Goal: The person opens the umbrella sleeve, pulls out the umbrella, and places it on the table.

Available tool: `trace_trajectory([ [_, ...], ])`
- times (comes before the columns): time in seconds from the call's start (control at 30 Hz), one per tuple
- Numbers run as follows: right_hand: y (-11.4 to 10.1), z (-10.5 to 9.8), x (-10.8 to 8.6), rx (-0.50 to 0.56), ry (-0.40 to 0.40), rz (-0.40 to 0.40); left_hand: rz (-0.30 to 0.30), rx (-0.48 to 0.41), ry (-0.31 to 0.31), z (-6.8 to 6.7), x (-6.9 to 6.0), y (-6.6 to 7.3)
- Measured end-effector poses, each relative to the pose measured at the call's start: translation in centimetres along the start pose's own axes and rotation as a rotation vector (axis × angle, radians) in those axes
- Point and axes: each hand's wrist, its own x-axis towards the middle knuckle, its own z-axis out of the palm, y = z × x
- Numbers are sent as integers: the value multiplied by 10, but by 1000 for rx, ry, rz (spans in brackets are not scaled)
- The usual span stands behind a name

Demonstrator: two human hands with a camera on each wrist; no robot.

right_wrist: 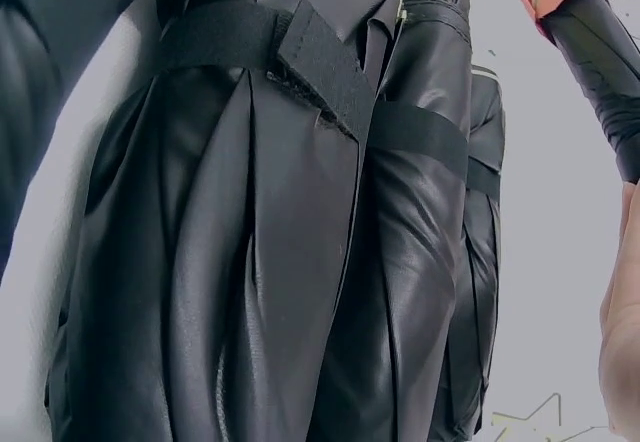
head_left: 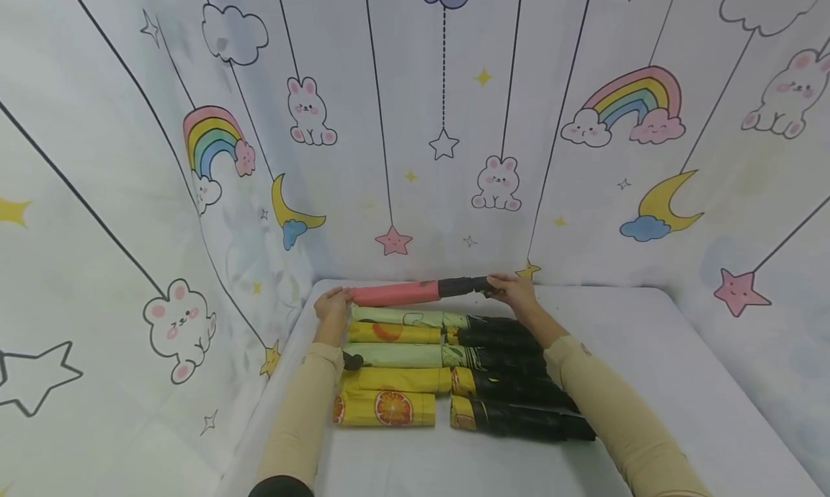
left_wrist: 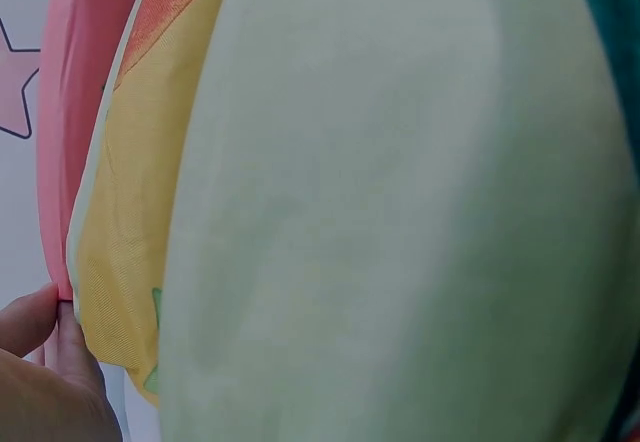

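Note:
A slim folded umbrella lies across the back of the white table, with a pink-red sleeve on the left and a gathered black part on the right. My left hand pinches the sleeve's left end; thumb and finger meet on the pink fabric in the left wrist view. At the other end, my right hand grips the black tip. The right wrist view shows only the edge of that hand beside the black part.
Several similar rolls lie in rows nearer me: pale green, yellow and orange-slice print, each beside a black pleated bundle. Velcro straps bind the bundles. A printed cloth wall stands behind the table.

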Motion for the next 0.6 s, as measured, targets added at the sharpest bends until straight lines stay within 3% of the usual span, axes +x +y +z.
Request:
trace_trajectory([
  [0.13, -6, -2, -2, 14, -15, 19, 12, 29, -2, -1, 1, -1],
  [0.33, -7, -9, -5, 32, -14, 30, -23, 90, 7, -3, 7, -1],
  [0.6, -2, -18, -2, 10, 6, 8, 3, 145, -70, -8, -1, 1],
])
